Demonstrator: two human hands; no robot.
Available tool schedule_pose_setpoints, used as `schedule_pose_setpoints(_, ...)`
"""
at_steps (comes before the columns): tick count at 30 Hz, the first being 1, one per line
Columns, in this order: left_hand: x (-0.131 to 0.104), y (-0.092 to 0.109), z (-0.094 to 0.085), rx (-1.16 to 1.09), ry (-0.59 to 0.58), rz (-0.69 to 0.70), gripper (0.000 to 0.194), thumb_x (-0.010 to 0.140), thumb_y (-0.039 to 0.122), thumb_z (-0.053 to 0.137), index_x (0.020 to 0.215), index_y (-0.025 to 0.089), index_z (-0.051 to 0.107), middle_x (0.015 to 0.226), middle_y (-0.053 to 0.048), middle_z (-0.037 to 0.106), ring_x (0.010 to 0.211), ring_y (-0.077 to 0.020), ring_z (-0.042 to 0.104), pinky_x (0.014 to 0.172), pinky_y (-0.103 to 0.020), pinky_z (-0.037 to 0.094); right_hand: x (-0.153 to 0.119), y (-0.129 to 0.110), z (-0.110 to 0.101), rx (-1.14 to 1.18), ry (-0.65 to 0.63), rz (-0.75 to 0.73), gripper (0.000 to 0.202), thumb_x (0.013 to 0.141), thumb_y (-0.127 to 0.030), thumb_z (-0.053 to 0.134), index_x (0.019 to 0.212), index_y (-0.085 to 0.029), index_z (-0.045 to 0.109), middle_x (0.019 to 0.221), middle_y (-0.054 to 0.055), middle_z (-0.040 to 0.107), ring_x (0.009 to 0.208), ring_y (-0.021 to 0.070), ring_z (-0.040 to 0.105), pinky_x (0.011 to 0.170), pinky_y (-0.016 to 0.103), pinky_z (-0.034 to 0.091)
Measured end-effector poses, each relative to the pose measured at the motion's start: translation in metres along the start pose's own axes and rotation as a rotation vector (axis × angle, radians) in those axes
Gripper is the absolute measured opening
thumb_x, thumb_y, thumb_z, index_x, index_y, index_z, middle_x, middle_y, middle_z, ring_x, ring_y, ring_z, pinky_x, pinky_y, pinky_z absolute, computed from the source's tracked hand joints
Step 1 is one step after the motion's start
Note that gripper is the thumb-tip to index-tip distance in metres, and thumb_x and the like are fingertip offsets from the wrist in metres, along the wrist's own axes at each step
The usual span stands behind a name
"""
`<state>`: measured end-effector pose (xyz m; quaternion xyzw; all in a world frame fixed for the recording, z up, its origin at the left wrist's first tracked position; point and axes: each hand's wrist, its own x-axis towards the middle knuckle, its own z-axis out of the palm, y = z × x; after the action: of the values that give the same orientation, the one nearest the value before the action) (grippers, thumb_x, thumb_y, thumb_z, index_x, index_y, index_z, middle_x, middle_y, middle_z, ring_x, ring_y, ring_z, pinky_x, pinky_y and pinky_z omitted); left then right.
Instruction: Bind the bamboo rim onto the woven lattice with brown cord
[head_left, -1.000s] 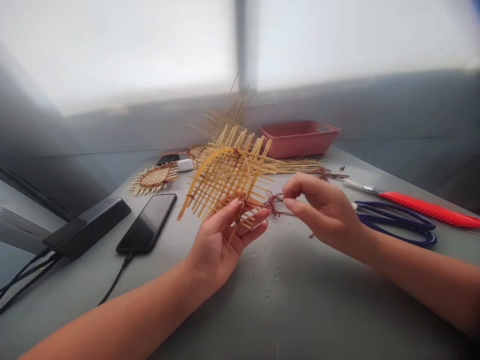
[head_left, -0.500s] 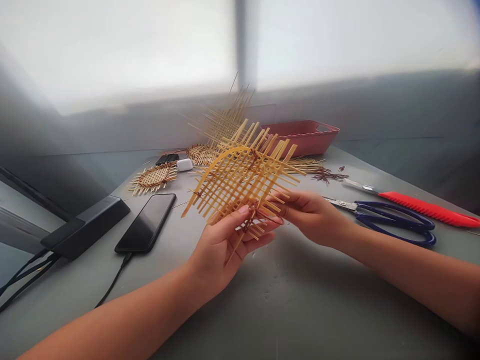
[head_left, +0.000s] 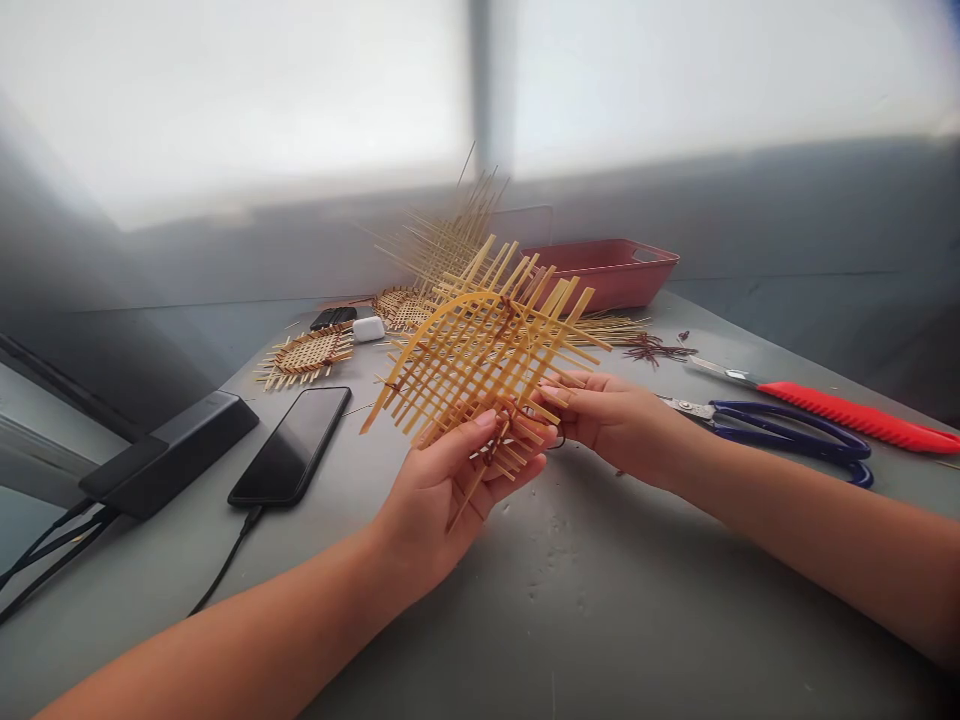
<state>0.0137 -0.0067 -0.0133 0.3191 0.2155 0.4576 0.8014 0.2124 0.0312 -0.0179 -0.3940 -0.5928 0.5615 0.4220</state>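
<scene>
My left hand (head_left: 442, 495) holds a woven lattice of bamboo strips (head_left: 480, 355) by its lower edge, tilted up above the grey table (head_left: 600, 600). A curved strip arches across the lattice. A dark red cord (head_left: 504, 432) is tied at the lattice's near edge, by my left thumb. My right hand (head_left: 615, 420) is at the lattice's right lower edge, fingers pinched on the strips and the cord there.
Blue-handled scissors (head_left: 787, 440) and a red-handled knife (head_left: 847, 415) lie to the right. A pink tray (head_left: 600, 272), loose bamboo strips (head_left: 607, 328) and cord scraps (head_left: 656, 350) are behind. A small woven mat (head_left: 309, 355), phone (head_left: 291, 445) and black box (head_left: 176, 450) lie to the left.
My right hand moved left from pulling the cord out to the side and now pinches the lattice's edge. The lattice was raised and tilted up.
</scene>
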Motion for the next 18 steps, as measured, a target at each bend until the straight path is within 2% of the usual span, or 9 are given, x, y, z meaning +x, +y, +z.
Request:
schedule_pose_setpoints(2,0.0,0.0,0.0,0.002,0.013,-0.004,0.018,0.089,0.021,0.062,0.087,0.016,0.078,0.087,-0.004,0.079,0.09,-0.0161,0.072,0.084,-0.028,0.058,0.002,-0.001,-0.004,0.126,0.041,-0.025,0.019,0.085,-0.035,0.067,0.074,-0.021,0.062,0.072,0.003,0.066,0.067,0.0192,0.065,0.065,0.036,0.057)
schedule_pose_setpoints(5,0.001,0.0,0.0,0.016,0.024,-0.006,0.017,0.089,0.022,0.062,0.087,0.015,0.078,0.087,-0.004,0.078,0.09,-0.0162,0.071,0.085,-0.029,0.057,0.004,-0.007,-0.007,0.371,0.114,-0.073,0.01,0.083,-0.03,0.066,0.076,-0.022,0.065,0.082,0.005,0.071,0.083,0.0218,0.069,0.081,0.038,0.058)
schedule_pose_setpoints(8,0.001,0.0,0.0,0.035,0.016,-0.028,0.016,0.087,0.023,0.064,0.086,0.014,0.077,0.085,-0.005,0.077,0.087,-0.0156,0.07,0.084,-0.029,0.057,0.001,-0.018,-0.007,0.558,0.173,-0.096,0.015,0.084,-0.026,0.063,0.07,-0.023,0.062,0.083,0.004,0.07,0.085,0.0196,0.068,0.088,0.036,0.056)
schedule_pose_setpoints(10,0.001,0.0,0.0,0.035,0.022,-0.052,0.013,0.085,0.024,0.067,0.085,0.016,0.077,0.083,-0.004,0.075,0.083,-0.0148,0.069,0.08,-0.029,0.057,-0.001,-0.023,-0.006,0.637,0.186,-0.092,0.021,0.084,-0.024,0.064,0.064,-0.023,0.058,0.068,0.0,0.061,0.067,0.0146,0.061,0.078,0.032,0.056)
schedule_pose_setpoints(12,0.001,0.0,-0.001,0.032,0.029,-0.068,0.01,0.082,0.024,0.07,0.085,0.017,0.077,0.081,-0.003,0.073,0.078,-0.014,0.067,0.077,-0.029,0.057,-0.002,-0.025,-0.006,0.663,0.166,-0.067,0.024,0.083,-0.023,0.068,0.062,-0.023,0.056,0.055,-0.005,0.044,0.048,0.0089,0.042,0.062,0.027,0.053)
schedule_pose_setpoints(14,0.0,0.0,-0.002,0.04,0.028,-0.075,0.01,0.081,0.025,0.071,0.085,0.018,0.077,0.081,-0.002,0.072,0.076,-0.0131,0.066,0.074,-0.029,0.056,-0.003,-0.024,-0.007,0.618,0.131,-0.065,0.028,0.08,-0.026,0.073,0.061,-0.022,0.055,0.052,-0.007,0.034,0.043,0.0064,0.026,0.047,0.023,0.042)
schedule_pose_setpoints(16,0.0,0.0,-0.002,0.054,0.019,-0.083,0.01,0.081,0.025,0.071,0.085,0.018,0.077,0.081,-0.002,0.07,0.076,-0.0126,0.064,0.073,-0.028,0.056,-0.002,-0.021,-0.009,0.528,0.11,-0.099,0.033,0.078,-0.031,0.078,0.059,-0.021,0.053,0.052,-0.008,0.031,0.044,0.006,0.021,0.042,0.022,0.031)
schedule_pose_setpoints(18,-0.001,-0.001,-0.002,0.066,0.014,-0.09,0.01,0.081,0.025,0.071,0.086,0.018,0.076,0.081,-0.002,0.069,0.076,-0.0126,0.064,0.073,-0.028,0.056,-0.001,-0.017,-0.009,0.431,0.1,-0.132,0.036,0.076,-0.035,0.081,0.059,-0.02,0.054,0.051,-0.008,0.031,0.044,0.0059,0.021,0.041,0.022,0.026)
